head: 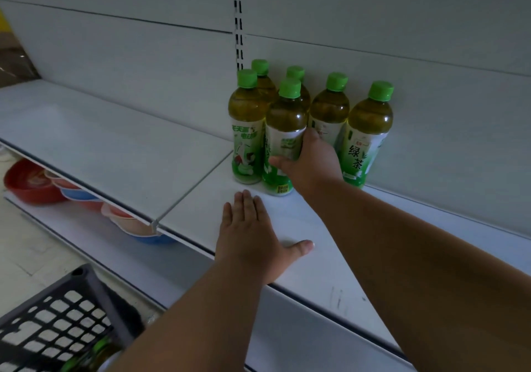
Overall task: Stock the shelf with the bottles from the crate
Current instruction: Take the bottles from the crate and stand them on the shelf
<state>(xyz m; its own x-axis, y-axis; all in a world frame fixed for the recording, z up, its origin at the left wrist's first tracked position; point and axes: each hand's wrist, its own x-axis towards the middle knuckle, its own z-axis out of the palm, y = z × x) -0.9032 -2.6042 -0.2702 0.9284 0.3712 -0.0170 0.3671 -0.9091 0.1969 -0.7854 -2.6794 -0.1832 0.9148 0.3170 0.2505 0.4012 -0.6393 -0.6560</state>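
Several green-tea bottles with green caps stand upright on the white shelf (310, 228), grouped against the back panel. My right hand (309, 160) is wrapped around the label of the front bottle (284, 130), whose base rests on the shelf. To its left stands another bottle (247, 124), and the rightmost bottle (366, 136) is just right of my wrist. My left hand (253, 239) lies flat and empty on the shelf, fingers spread, in front of the bottles. The dark plastic crate (57, 311) is at the bottom left, with a green bottle top (97, 351) showing inside.
The shelf board continues bare to the left (109, 147). On the lower shelf sit a red basin (27, 183) and stacked blue and pink bowls (132, 222). A slotted upright (238, 18) runs up the back panel behind the bottles.
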